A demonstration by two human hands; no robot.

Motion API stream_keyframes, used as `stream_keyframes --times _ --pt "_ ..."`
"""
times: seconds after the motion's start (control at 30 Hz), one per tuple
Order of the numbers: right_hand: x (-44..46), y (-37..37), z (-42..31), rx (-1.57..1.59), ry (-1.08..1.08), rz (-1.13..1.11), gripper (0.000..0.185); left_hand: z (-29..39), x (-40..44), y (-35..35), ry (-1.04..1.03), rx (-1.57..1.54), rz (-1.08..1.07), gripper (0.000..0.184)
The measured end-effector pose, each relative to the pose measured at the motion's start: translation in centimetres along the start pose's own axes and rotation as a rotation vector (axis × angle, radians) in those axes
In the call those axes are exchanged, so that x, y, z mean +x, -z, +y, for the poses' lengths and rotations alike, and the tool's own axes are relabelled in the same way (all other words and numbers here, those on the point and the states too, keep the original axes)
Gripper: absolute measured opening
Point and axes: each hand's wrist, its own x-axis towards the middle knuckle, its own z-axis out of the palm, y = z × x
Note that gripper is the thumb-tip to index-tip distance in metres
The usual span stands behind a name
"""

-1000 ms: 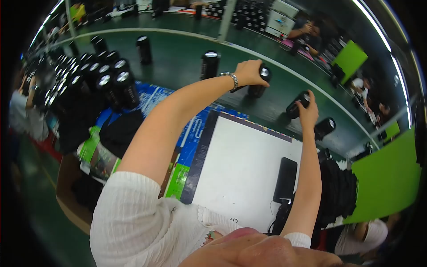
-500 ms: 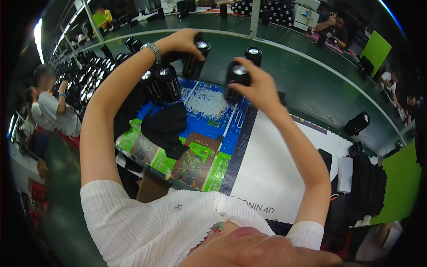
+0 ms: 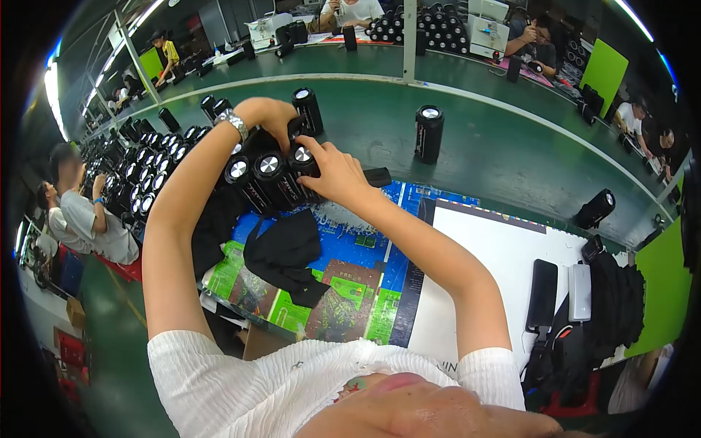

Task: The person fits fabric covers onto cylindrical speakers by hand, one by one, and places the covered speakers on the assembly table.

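Moved left to speaker row (image 3: 267, 182): black cylindrical speaker (image 3: 303, 162), best kept upright, right hand (image 3: 338, 174) half-closed around it; left hand (image 3: 270, 117) curled, hold unclear.

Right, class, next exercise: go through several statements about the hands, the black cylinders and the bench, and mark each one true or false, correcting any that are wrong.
1. The right hand has its fingers around a black cylinder with a silver top. True.
2. Both wrists are bare. False: a metal band is around the left wrist.
3. Another cylinder stands upright on the green bench, apart from the cluster. True.
4. The printed sheet has nothing lying on it. False: a black cloth lies there.
5. The person's sleeves are dark blue. False: they are white.
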Motion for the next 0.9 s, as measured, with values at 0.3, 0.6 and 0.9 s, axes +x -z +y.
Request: stream_keyframes --times 0.3,0.6,0.9 --pt "-0.1 3.3 0.9 0.172 0.243 0.479 0.07 -3.7 -0.7 2.1 -0.135 -0.703 0.546 0.053" --pt "-2.7 13.8 1.6 1.194 -0.25 0.065 0.022 11.5 -1.7 3.7 -0.692 -1.194 0.724 0.039" --pt "-10.7 20.8 3.5 1.293 -0.497 0.449 0.029 21.1 3.3 1.5 -0.625 -1.889 0.049 0.048"
